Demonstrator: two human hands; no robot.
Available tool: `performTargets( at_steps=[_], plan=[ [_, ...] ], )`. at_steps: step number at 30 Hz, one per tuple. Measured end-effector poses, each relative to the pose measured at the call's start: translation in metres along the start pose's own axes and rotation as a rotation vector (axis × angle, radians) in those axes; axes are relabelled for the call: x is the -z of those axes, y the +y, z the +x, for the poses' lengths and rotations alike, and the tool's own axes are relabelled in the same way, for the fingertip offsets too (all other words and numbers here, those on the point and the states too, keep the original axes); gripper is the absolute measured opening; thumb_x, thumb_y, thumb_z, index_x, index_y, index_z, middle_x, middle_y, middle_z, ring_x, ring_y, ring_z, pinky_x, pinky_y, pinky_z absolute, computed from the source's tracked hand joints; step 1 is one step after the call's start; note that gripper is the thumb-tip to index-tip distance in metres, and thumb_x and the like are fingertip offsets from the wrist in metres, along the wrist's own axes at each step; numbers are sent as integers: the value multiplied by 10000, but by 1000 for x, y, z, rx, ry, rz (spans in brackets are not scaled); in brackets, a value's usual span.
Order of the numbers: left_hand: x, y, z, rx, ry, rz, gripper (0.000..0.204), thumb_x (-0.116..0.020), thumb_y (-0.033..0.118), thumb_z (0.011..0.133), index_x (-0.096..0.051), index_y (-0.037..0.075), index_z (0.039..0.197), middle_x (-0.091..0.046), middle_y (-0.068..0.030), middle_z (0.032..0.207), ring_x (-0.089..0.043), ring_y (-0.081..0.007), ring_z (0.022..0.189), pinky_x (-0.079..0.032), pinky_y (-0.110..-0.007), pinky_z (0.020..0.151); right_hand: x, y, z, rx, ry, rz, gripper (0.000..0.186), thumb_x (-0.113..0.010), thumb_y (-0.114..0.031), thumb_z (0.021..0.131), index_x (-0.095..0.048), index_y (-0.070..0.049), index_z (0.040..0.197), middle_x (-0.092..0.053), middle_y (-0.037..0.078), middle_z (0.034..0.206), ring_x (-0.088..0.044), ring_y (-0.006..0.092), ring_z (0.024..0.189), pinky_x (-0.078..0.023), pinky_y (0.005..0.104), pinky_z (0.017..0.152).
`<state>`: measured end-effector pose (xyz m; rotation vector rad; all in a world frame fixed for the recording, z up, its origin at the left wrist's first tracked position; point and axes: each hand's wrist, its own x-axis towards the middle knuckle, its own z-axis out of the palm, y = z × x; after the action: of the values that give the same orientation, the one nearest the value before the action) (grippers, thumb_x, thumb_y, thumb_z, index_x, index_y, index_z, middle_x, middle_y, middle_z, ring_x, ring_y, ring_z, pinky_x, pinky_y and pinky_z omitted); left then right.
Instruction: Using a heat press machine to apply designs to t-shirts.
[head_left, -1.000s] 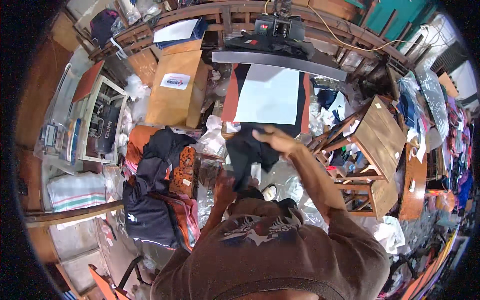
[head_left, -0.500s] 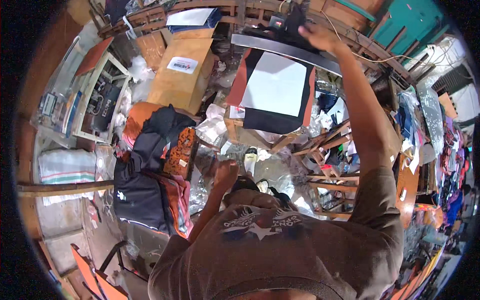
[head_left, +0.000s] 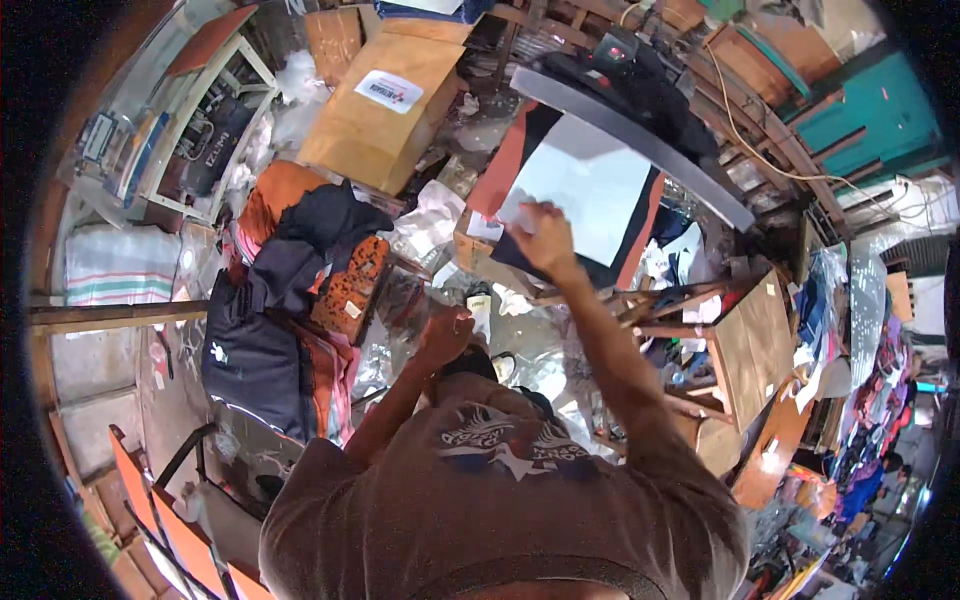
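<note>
— Half a second back the right hand [head_left: 541, 236] was up at the dark press handle; now it has dropped to the near-left corner of the white square sheet [head_left: 585, 195], fingers pinching it.

— And the left hand [head_left: 446, 334]?

— Below that sheet, curled nearly shut — whether it grips anything, I cannot tell. Smooth the sheet flat on the dark garment [head_left: 545, 175], edges squared.
</note>
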<state>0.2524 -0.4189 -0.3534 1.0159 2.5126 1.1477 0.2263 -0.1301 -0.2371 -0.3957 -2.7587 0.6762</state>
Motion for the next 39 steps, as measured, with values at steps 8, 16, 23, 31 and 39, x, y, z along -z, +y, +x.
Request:
performTargets(
  at_steps=[8,16,23,31,39],
  plan=[
    [6,4,93,1,144,34,245,-728,284,959,-746,50,1029,-770,-191,1005,-746,-400,942,-595,-477,820,-42,0,7,-121,93,-124,183,-812,-259,801,-757,-191,963,-658,34,1121,-628,322,1044,-484,535,856],
    [43,40,197,6,134,-236,246,-651,228,1021,-692,13,1134,-722,-179,930,-710,-360,866,-562,-442,808,-28,13,27,-100,-21,-47,129,-742,-170,893,-719,-58,955,-716,140,970,-713,345,864,-549,477,754],
    [36,64,256,-304,56,39,408,-727,192,932,-640,40,1300,-616,-170,1350,-559,-384,1293,-451,-521,1071,-8,79,21,-603,301,922,249,-751,-225,1002,-706,17,1035,-733,73,894,-660,129,812,-538,297,774],
    [14,73,284,-319,-117,401,683,-772,331,884,-561,48,1470,-489,-112,1544,-418,-334,1447,-334,-527,1158,12,212,5,-613,226,675,229,-709,-211,1001,-705,-1,1093,-720,60,908,-662,145,790,-526,294,677],
    [12,81,285,-303,-123,482,675,-801,332,837,-598,30,1406,-504,-121,1514,-365,-336,1481,-308,-498,1179,87,348,-6,-795,631,822,288,-678,-317,1020,-728,-65,1151,-713,38,896,-649,171,750,-528,326,604]
  ],
)
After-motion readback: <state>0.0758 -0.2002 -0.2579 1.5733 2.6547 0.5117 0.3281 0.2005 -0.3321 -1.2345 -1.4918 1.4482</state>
